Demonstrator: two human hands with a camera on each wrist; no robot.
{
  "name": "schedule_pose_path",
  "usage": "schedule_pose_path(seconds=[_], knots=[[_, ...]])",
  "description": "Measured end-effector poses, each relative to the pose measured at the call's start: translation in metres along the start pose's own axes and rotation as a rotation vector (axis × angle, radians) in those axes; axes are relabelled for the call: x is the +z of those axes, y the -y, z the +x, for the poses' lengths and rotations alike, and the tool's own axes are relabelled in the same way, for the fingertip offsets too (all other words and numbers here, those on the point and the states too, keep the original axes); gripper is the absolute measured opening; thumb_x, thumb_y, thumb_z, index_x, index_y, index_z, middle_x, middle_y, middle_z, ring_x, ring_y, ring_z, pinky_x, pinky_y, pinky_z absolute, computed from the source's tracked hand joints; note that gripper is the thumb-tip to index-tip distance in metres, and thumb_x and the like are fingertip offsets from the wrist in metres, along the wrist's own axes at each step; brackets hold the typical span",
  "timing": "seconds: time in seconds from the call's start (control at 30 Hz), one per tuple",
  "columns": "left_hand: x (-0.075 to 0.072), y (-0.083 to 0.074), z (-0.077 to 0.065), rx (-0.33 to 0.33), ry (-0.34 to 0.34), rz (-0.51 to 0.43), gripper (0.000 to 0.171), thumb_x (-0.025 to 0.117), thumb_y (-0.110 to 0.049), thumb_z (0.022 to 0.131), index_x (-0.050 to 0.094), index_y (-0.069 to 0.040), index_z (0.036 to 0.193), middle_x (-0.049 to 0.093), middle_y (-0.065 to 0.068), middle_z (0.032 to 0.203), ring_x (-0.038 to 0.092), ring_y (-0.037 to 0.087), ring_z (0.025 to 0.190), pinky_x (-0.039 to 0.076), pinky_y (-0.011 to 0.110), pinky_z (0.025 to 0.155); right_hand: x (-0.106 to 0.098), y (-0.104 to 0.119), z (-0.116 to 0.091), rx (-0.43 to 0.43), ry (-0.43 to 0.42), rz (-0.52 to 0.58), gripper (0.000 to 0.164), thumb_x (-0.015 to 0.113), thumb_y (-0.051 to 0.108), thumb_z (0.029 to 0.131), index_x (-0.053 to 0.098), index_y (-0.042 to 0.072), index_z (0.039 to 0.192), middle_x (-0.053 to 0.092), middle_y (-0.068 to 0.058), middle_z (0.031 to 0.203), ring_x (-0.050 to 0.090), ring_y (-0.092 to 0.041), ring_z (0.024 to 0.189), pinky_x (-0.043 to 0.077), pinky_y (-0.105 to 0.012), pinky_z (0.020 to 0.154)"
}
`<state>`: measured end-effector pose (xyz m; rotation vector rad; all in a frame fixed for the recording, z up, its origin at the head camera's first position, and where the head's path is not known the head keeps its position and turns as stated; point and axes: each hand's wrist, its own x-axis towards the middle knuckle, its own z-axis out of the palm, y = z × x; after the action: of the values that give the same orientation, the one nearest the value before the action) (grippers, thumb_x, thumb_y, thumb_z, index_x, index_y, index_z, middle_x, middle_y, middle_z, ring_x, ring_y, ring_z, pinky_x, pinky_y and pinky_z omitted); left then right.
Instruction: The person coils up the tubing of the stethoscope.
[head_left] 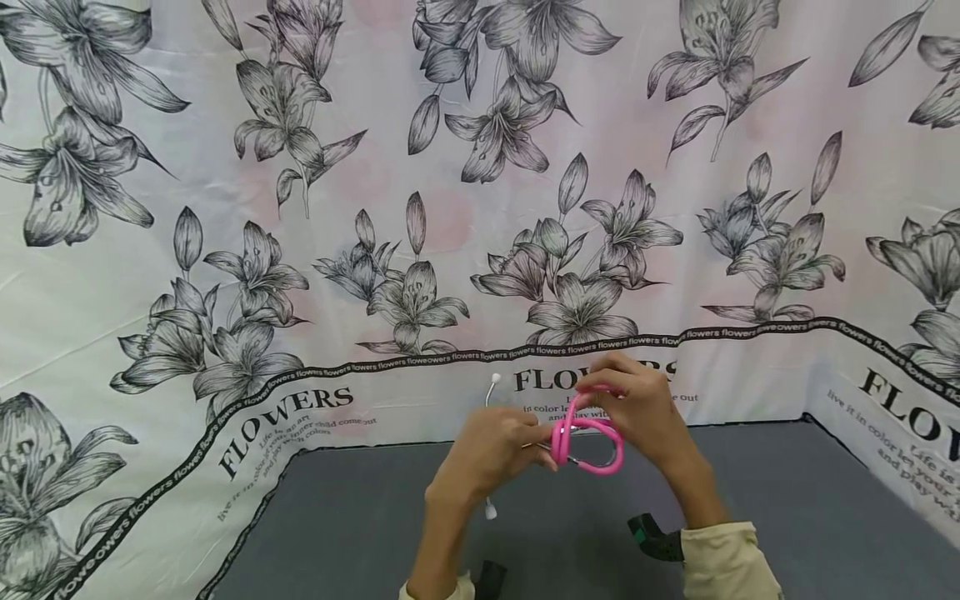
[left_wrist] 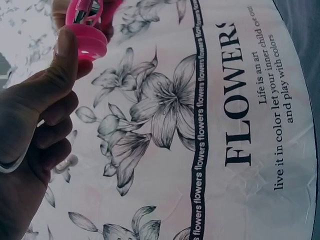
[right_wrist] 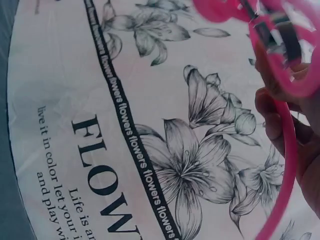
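Observation:
A pink stethoscope [head_left: 602, 469] is held up over the dark table in the head view, its tubing wound into loops. My left hand [head_left: 486, 454] pinches the gathered coils between thumb and fingers. Metal ear tubes pass behind this hand, with one white eartip [head_left: 497, 378] above it and another below. At the other side of the loops, my right hand [head_left: 633, 408] grips the upper tubing with curled fingers. Pink coils [left_wrist: 92, 44] sit at the thumb tip in the left wrist view. A length of tubing [right_wrist: 287, 165] runs past the right fingers in the right wrist view.
A dark grey table [head_left: 345, 517] lies below the hands. Behind it hangs a white cloth [head_left: 450, 400] printed with flowers and lettering, which also closes in the left and right sides. A black wrist mount [head_left: 656, 537] sits at the right sleeve.

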<state>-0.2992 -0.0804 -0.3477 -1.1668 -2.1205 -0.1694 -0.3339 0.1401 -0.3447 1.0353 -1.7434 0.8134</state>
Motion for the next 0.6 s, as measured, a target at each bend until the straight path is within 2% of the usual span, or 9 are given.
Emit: schedule_pose_path(seconds=[0.17, 0.3, 0.43, 0.6], knots=[[-0.002, 0.003, -0.002, 0.006, -0.052, -0.161, 0.033, 0.073, -0.040, 0.069, 0.073, -0.020, 0.097, 0.060, -0.014, 0.066, 0.048, -0.005, 0.058, 0.035, 0.004, 0.056, -0.001, -0.006, 0.000, 0.008, -0.012, 0.165, 0.032, 0.080, -0.012, 0.054, 0.071, 0.007, 0.079, 0.062, -0.004, 0.079, 0.059, -0.012, 0.067, 0.048, -0.016, 0.060], [-0.004, 0.006, -0.004, 0.021, -0.105, -0.237, 0.032, 0.076, -0.035, 0.069, 0.073, -0.018, 0.097, 0.064, -0.012, 0.070, 0.049, -0.006, 0.060, 0.035, 0.003, 0.056, 0.000, 0.003, 0.004, 0.034, 0.019, 0.245, 0.029, 0.075, -0.018, 0.057, 0.069, -0.001, 0.080, 0.062, -0.010, 0.079, 0.059, -0.018, 0.068, 0.050, -0.020, 0.061], [-0.005, 0.008, -0.005, 0.031, -0.144, -0.248, 0.027, 0.072, -0.036, 0.072, 0.074, -0.018, 0.092, 0.065, -0.012, 0.072, 0.051, -0.006, 0.060, 0.036, 0.004, 0.055, 0.005, 0.016, 0.005, 0.100, 0.069, 0.275, 0.023, 0.072, -0.016, 0.065, 0.069, -0.001, 0.082, 0.063, -0.009, 0.079, 0.059, -0.017, 0.071, 0.049, -0.020, 0.062], [-0.006, 0.011, -0.006, -0.026, -0.208, -0.254, 0.030, 0.069, -0.038, 0.074, 0.073, -0.016, 0.094, 0.067, -0.009, 0.075, 0.052, -0.005, 0.060, 0.038, 0.005, 0.056, 0.011, 0.027, 0.007, 0.206, 0.135, 0.284, 0.017, 0.065, -0.012, 0.076, 0.068, 0.001, 0.086, 0.064, -0.007, 0.079, 0.062, -0.015, 0.066, 0.049, -0.022, 0.056]])
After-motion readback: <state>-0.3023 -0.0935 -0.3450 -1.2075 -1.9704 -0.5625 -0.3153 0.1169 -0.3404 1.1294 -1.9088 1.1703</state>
